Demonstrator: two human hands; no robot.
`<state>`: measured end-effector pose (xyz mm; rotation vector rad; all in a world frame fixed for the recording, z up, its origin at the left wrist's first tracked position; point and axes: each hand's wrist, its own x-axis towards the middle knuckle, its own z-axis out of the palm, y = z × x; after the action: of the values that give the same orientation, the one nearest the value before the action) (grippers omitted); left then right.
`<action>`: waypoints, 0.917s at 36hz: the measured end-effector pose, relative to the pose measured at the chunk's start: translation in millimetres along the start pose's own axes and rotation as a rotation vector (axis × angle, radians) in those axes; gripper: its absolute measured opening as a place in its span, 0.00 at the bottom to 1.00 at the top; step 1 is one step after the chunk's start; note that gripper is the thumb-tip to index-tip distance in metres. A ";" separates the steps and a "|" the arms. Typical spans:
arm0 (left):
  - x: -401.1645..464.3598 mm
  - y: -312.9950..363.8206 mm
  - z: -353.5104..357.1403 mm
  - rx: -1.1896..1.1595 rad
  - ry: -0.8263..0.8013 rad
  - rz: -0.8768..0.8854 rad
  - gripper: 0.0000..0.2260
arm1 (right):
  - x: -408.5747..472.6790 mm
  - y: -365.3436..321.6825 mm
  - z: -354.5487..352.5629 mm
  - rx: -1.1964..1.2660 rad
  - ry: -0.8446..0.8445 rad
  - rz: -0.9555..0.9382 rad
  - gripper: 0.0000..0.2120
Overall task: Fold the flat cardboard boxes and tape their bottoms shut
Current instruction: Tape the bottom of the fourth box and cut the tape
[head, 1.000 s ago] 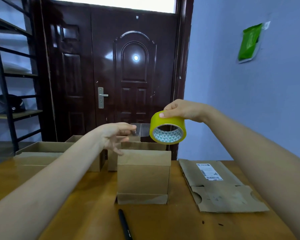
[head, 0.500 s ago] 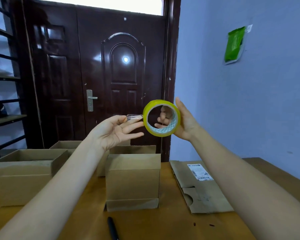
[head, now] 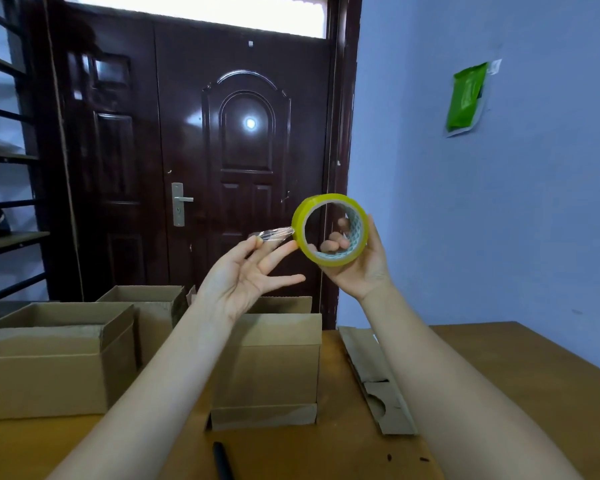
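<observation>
Head view: the yellow tape roll [head: 329, 230] is held up in the air above the middle box [head: 267, 368], its open core facing the camera. The right hand [head: 357, 261] cups it from behind and below, fingers curled through the core. The left hand [head: 246, 271] pinches the clear tape end [head: 274, 234] between thumb and forefinger just left of the roll, its other fingers spread loosely, palm up. Compared with a second ago, the roll has turned from hanging under the right hand's fingertips to standing on edge, and the left hand has rolled palm-up; the stretch of pulled tape is short. Left of the middle box stand two more open boxes [head: 56, 358], and right of it lies a flat box [head: 378, 379] on the table [head: 499, 375]. A black pen [head: 222, 460] lies in front of the middle box. A dark door [head: 187, 150] stands behind.
</observation>
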<state>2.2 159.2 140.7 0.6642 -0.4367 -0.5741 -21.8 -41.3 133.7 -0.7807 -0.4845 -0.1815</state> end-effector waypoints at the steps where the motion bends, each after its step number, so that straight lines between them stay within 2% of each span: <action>1: 0.4 0.0 -1.6 -0.008 -0.001 -0.002 0.08 | 1.8 -1.5 2.6 -0.021 0.003 -0.012 0.19; 4: 1.1 5.3 -7.0 0.074 0.006 -0.042 0.10 | 6.8 -13.4 9.5 -0.207 0.049 0.009 0.21; 8: 9.4 17.8 -14.5 0.431 0.098 -0.122 0.11 | 12.1 -33.4 16.4 -0.689 0.039 0.062 0.18; 12: 17.2 30.1 -10.4 0.737 0.167 -0.131 0.07 | 19.3 -52.7 32.6 -0.992 0.043 0.061 0.18; 15: 18.8 38.4 -6.5 0.814 0.212 -0.102 0.05 | 25.1 -63.6 39.1 -1.175 0.003 0.058 0.18; 18: 17.8 63.7 -20.7 0.810 0.337 -0.021 0.05 | 25.2 -82.0 28.5 -1.672 0.020 0.098 0.17; 20: 15.1 76.0 -32.3 0.879 0.335 -0.015 0.04 | 19.5 -93.0 14.0 -2.049 0.074 0.289 0.22; 21: 14.4 76.8 -34.8 0.923 0.313 -0.025 0.04 | 15.9 -96.1 7.2 -2.120 0.106 0.371 0.24; 23: 16.7 73.3 -35.7 0.953 0.311 -0.025 0.04 | 10.0 -97.0 -3.0 -2.059 0.110 0.414 0.27; 28: 18.4 75.2 -47.0 0.971 0.361 -0.015 0.05 | 1.0 -92.3 -13.4 -1.595 0.131 0.307 0.29; 31: 15.5 81.1 -59.5 1.006 0.419 0.013 0.04 | -5.6 -92.9 -23.1 -1.336 0.157 0.295 0.22; 33: 12.7 83.8 -66.0 1.015 0.432 -0.023 0.04 | -8.0 -94.5 -26.4 -1.219 0.158 0.304 0.23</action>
<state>77.4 234.8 153.2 1.7259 -0.2898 -0.1775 -50.9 -126.6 173.4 -1.9969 -0.0456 -0.2490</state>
